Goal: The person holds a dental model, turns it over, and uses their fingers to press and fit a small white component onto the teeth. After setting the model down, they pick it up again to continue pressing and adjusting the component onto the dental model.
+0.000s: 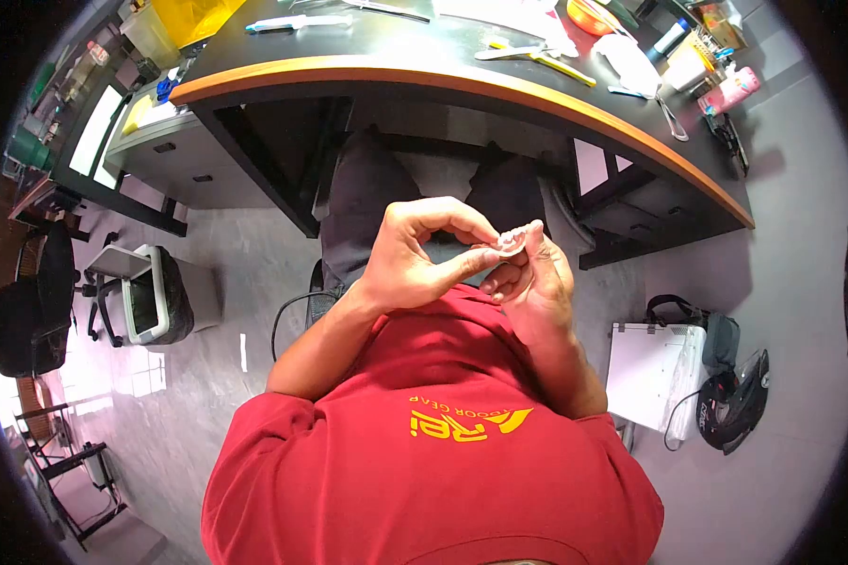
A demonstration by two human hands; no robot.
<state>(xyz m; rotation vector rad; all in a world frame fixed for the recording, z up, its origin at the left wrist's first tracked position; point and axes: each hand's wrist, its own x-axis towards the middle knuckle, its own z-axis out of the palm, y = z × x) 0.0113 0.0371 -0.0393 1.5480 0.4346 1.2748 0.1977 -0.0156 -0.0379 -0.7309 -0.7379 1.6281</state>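
A small, curved, whitish-pink piece with a toothed edge, which looks like a denture [512, 242], is held up in front of my red shirt. My left hand [422, 252] pinches it from the left between thumb and forefinger. On the other side, my right hand [537, 273] grips it with the thumb raised along its edge and the other fingers curled beneath. Both hands are closed on the same piece, and the fingers hide part of it. They are over my lap, short of the table's edge.
A dark table [386, 42] with a wooden edge carries a blue-tipped syringe-like tool [297, 24], a yellow-handled tool [563, 68], an orange bowl [594, 16] and a pink bottle [728, 91]. A bin [151, 297] stands left; a white case [655, 372] and helmet [733, 412] lie right.
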